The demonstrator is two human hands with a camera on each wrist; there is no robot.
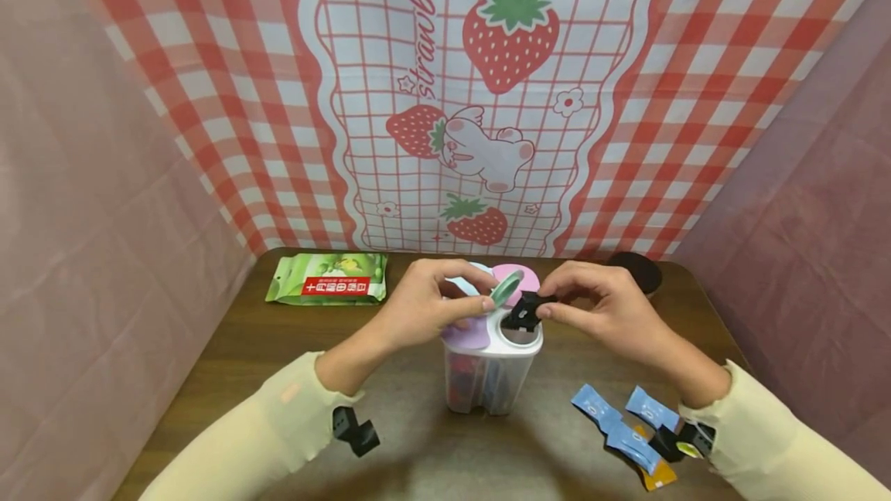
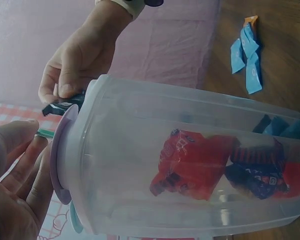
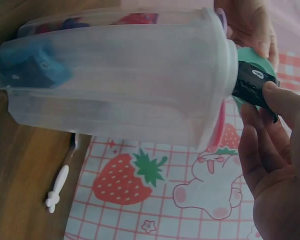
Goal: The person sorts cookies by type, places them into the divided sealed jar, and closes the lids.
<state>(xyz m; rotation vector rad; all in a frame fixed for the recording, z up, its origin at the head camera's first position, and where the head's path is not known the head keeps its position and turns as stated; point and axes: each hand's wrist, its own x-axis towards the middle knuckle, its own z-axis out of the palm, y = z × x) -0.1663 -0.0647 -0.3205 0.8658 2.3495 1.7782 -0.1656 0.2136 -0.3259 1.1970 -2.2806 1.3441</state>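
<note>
Two hands work at a clear box (image 1: 501, 350) near the middle of the head view.
The left hand (image 1: 431, 304) pinches a green lid (image 1: 506, 288), tipped up. The right hand (image 1: 612, 301) pinches a black packet (image 1: 524, 314) right at the box's round hole. Red packets (image 2: 195, 165) show inside the box. Blue packets (image 1: 632, 443) lie at lower right, a green bag (image 1: 327, 278) left of the middle.

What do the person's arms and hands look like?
The left hand and right hand wear no gloves. The left sleeve and right sleeve are long and pale yellow, with wavy cuff edges. A small, blocky black device sits by the left cuff.
</note>
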